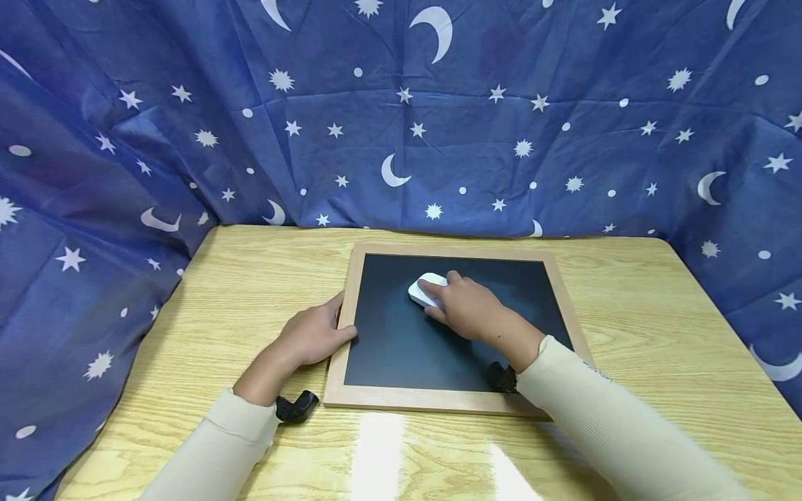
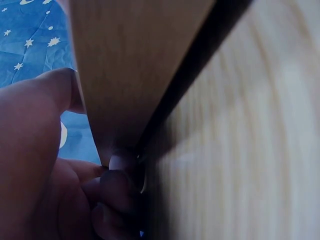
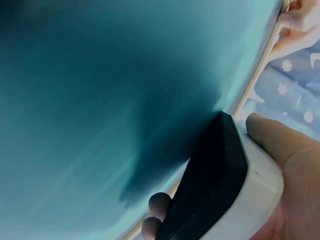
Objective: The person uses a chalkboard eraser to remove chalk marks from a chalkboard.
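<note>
A chalkboard (image 1: 395, 355) with a light wooden frame lies on the table, faint pale smears showing on its dark surface. My left hand (image 1: 313, 335) grips the frame's left side, thumb over the top; in the left wrist view its fingertips (image 2: 120, 162) curl at the lower edge of the wooden frame (image 2: 125, 60). Over the upper middle of the board, my right hand (image 1: 470, 306) holds a white board eraser (image 1: 418, 291) between thumb and fingers. The right wrist view shows the eraser's black pad (image 3: 215, 170) facing the board, tilted, with one end at the surface.
The wood-grain table (image 1: 263, 264) extends around the board on all sides. A blue curtain (image 1: 351, 139) with white moons and stars hangs behind and along both sides. Dark wrist devices (image 1: 297, 407) sit at both cuffs. Bright light patches fall on the table's front.
</note>
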